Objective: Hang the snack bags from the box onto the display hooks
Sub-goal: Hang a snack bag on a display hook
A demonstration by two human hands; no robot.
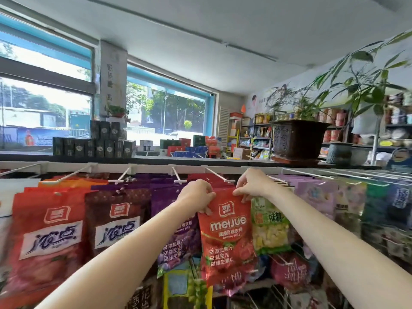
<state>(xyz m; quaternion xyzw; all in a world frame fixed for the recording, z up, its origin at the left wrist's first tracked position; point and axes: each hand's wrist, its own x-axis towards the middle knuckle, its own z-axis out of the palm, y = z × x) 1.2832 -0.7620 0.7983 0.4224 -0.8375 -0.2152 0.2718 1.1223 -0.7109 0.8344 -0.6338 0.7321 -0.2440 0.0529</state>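
From my feed: shop interior, big windows [46, 94] at the back, white hook rail [142, 168] running across the frame just above the hands. Large potted plant [298, 139] sits on the shelf top to the right. Rack below the rail is packed with hanging bags: red bag [42, 237] far left, dark maroon bag [116, 221] next to it, purple bag [176, 237] partly behind my left forearm, green/yellow bag [269, 228] right of centre, lilac bags [316, 197] further right.

Task item: red meijue snack bag [225, 237], hanging upright between the purple and green/yellow bags, its top edge right at the tip of a white display hook [219, 176]. Can't tell if the hole is on the hook.

Left hand [197, 195]: fingers pinched on the bag's top-left corner. Right hand [252, 184]: fingers pinched on the top-right edge. Both arms bare, reaching up.
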